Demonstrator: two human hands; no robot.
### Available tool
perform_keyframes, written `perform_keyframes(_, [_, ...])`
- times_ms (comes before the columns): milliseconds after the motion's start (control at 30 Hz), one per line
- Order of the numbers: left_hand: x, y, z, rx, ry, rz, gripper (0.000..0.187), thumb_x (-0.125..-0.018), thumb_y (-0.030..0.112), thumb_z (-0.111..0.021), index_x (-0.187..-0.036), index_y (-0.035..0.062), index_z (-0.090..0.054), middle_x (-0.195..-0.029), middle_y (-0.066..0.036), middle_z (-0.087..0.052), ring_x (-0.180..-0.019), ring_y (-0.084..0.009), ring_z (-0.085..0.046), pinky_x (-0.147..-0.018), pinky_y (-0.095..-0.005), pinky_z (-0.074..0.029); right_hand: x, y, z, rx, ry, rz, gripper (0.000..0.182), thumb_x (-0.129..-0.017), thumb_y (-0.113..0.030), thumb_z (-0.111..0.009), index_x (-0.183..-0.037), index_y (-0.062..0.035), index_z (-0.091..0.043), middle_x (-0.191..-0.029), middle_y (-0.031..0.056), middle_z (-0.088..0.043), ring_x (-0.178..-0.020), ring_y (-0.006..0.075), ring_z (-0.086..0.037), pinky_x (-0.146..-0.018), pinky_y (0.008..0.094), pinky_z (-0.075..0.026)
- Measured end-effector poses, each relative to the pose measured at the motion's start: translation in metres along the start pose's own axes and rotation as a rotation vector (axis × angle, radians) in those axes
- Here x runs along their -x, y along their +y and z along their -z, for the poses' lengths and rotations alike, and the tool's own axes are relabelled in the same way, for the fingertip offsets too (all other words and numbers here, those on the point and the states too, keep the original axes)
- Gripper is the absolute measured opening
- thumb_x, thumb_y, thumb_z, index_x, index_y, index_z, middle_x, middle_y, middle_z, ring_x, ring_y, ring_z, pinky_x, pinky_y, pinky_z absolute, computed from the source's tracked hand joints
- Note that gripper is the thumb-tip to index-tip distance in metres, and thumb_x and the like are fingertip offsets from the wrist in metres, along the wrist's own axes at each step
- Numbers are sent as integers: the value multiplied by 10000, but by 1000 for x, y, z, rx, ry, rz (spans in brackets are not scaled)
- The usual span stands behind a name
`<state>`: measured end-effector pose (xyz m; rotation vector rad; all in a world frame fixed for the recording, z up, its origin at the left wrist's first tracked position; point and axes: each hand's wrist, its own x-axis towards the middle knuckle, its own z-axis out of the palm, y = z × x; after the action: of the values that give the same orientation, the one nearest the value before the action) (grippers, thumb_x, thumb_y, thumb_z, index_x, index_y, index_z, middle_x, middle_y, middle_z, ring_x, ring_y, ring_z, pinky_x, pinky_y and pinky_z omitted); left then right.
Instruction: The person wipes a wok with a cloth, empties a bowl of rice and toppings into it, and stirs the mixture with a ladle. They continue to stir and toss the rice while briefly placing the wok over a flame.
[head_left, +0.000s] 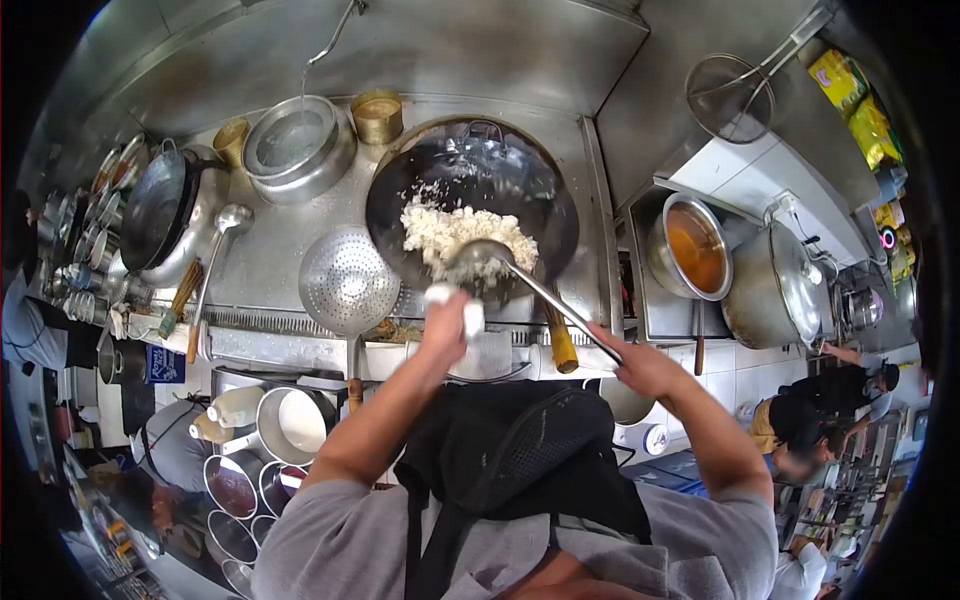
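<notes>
White rice (470,232) lies in a large black wok (535,180) on the metal stove. My left hand (447,325) is closed on a white cloth (470,312) at the wok's near edge. With my right hand (640,368) I grip the handle of a metal ladle (482,262), whose bowl rests in the near part of the rice. Some grains stick to the wok's dark wall.
A perforated strainer (350,280) lies left of the wok. Behind it is a pot (300,150) under a tap. A yellow-handled brush (564,345) stands at the stove's front edge. Right are a bowl of orange liquid (692,250) and a lidded pot (770,290). Other people work on both sides.
</notes>
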<state>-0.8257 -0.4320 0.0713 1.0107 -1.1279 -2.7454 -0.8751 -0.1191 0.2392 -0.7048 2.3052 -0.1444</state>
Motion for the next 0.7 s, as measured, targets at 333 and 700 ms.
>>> perform_keyframes(333, [53,-40,38,-169,9,-105,272,-826,32,-571,-1096,24,-542,-948,-78,-616,-829,-202,-623,-709,-368,-519,-61,-41,-8,109,223,-137,855,-854,-39,-484,-1512,-429,-101,-924,281,-655,-851,424,-654,-774,530,-501])
perform_keyframes(700, [51,-9,-1,-48,-79,-71,123,-921,157,-524,-1024,94,-554,-848,-70,-636,-694,-199,-641,-504,-369,-509,49,6,1,-217,8,54,866,-836,-53,-537,-1508,-430,-140,-1067,305,-626,-934,454,-626,-857,501,-468])
